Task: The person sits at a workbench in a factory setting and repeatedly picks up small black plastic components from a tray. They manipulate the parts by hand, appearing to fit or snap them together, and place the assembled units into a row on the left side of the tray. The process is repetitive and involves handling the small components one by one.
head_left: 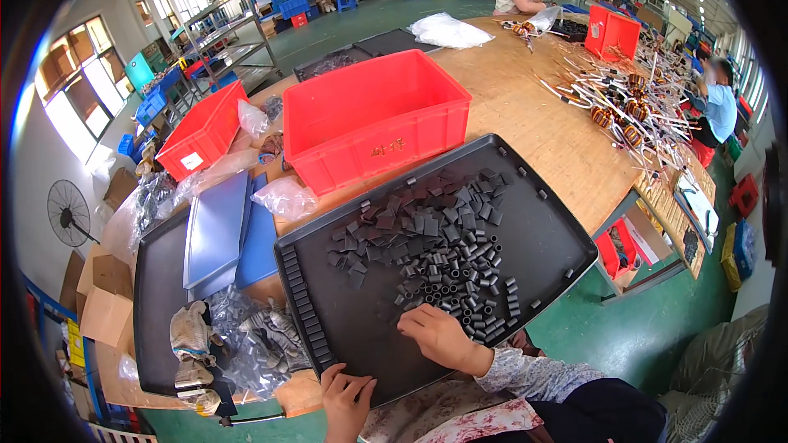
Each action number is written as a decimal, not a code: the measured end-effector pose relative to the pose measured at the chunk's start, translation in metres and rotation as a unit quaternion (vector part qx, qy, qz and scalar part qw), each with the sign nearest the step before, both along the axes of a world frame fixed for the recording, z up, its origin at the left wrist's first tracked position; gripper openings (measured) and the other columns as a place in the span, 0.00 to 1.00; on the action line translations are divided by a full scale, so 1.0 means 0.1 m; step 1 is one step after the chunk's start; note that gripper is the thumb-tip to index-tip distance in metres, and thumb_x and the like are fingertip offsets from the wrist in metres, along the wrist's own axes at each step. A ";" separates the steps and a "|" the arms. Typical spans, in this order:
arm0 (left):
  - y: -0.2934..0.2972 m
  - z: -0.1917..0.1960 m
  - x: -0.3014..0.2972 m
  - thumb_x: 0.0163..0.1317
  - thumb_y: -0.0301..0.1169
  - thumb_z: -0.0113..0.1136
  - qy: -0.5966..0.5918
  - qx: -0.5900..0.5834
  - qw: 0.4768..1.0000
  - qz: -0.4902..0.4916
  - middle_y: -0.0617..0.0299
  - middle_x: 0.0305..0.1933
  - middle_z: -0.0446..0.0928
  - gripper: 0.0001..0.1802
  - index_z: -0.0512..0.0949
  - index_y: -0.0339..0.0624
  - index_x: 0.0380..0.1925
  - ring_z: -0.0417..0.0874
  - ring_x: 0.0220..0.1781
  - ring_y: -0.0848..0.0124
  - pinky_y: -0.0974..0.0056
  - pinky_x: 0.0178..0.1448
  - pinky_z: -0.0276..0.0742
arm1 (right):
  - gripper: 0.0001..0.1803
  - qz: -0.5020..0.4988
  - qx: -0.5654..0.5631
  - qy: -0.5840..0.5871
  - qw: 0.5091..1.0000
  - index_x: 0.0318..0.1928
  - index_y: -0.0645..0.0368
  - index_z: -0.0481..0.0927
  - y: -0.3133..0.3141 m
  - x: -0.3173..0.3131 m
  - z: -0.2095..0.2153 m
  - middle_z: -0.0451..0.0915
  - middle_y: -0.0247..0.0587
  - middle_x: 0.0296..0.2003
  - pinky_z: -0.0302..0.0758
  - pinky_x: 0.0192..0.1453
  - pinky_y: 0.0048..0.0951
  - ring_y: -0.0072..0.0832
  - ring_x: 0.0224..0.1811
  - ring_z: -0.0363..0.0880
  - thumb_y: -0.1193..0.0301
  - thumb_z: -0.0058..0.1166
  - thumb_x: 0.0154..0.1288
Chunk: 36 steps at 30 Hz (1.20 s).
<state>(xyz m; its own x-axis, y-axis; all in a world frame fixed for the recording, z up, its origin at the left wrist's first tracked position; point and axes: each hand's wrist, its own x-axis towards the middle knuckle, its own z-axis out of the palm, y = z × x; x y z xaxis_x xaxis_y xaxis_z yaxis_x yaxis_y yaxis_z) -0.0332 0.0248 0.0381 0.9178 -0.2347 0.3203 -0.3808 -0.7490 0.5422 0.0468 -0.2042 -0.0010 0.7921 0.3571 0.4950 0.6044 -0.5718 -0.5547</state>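
A large black tray (pixel 369 328) lies tilted in front of me on the wooden table. Loose flat black pieces (pixel 427 217) cover its far middle, and a heap of short black tubes (pixel 455 283) lies closer to me. My right hand (pixel 439 338) is at the near edge of the tubes, fingertips pinched together; whatever is between them is hidden. By the tray's near left corner is my left hand (pixel 346 400), its fingers curled and closed, and I cannot make out what they hold. Just beyond it, black pieces stand in a neat row (pixel 304 308) along the left rim.
A red bin (pixel 377 123) stands behind the tray, with another red bin (pixel 201 131) farther left. Blue trays (pixel 217 234), gloves (pixel 190 332) and plastic bags (pixel 254 344) lie at left. Wired copper coils (pixel 632 111) are heaped at right. Two people work farther off.
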 end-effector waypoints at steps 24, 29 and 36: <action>-0.42 -0.24 0.65 0.64 0.15 0.59 0.316 -0.467 0.824 -0.060 0.49 0.42 0.82 0.05 0.72 0.33 0.36 0.83 0.40 0.71 0.64 0.47 0.85 | 0.17 -0.065 -0.138 0.011 0.988 0.44 0.54 0.79 -0.37 0.11 0.23 0.76 0.35 0.42 0.74 0.49 0.36 0.37 0.47 0.74 0.75 0.64 0.51; -0.52 -0.26 0.64 0.60 0.14 0.64 0.278 -0.464 0.839 -0.062 0.53 0.42 0.82 0.14 0.76 0.31 0.45 0.84 0.42 0.71 0.66 0.47 0.84 | 0.16 -0.089 -0.122 0.008 0.989 0.41 0.55 0.77 -0.24 0.18 0.16 0.75 0.35 0.40 0.73 0.46 0.34 0.36 0.45 0.74 0.77 0.59 0.49; -0.38 -0.37 0.61 0.57 0.13 0.67 0.335 -0.392 0.855 -0.051 0.57 0.38 0.83 0.12 0.81 0.30 0.41 0.84 0.38 0.74 0.70 0.46 0.83 | 0.16 -0.056 -0.199 -0.016 0.978 0.42 0.57 0.77 -0.18 0.30 0.23 0.76 0.35 0.36 0.72 0.45 0.32 0.35 0.43 0.75 0.78 0.57 0.50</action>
